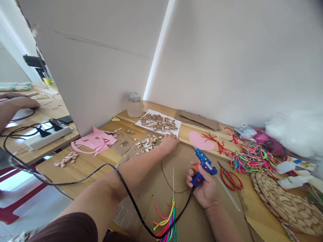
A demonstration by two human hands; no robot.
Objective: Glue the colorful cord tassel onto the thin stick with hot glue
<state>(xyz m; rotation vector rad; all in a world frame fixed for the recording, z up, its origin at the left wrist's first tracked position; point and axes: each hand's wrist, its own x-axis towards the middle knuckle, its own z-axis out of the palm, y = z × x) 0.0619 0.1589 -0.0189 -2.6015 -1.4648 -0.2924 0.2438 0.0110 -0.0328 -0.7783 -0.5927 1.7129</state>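
Observation:
My right hand (202, 183) is wrapped round a blue glue gun (204, 164), its nozzle pointing up and left near a pink paper heart (201, 141). A black cord runs from the gun's handle across my left forearm. My left hand (170, 144) reaches to the near edge of a white sheet (179, 123) covered with brown shell pieces (158, 121); its fingertips are curled and what they hold, if anything, is hidden. Pale shell pieces (147, 143) lie beside my left wrist. Below, on cardboard (156, 181), lies a colourful tassel (172, 218) with a string.
Red scissors (230, 178), a glue stick (228, 193), bright cords (252, 158) and a shell-covered piece (287, 201) lie at right. Pink paper scraps (94, 141), peanuts (67, 158) and a power strip (49, 137) are left. Another person's hand (24, 102) rests on the far-left table.

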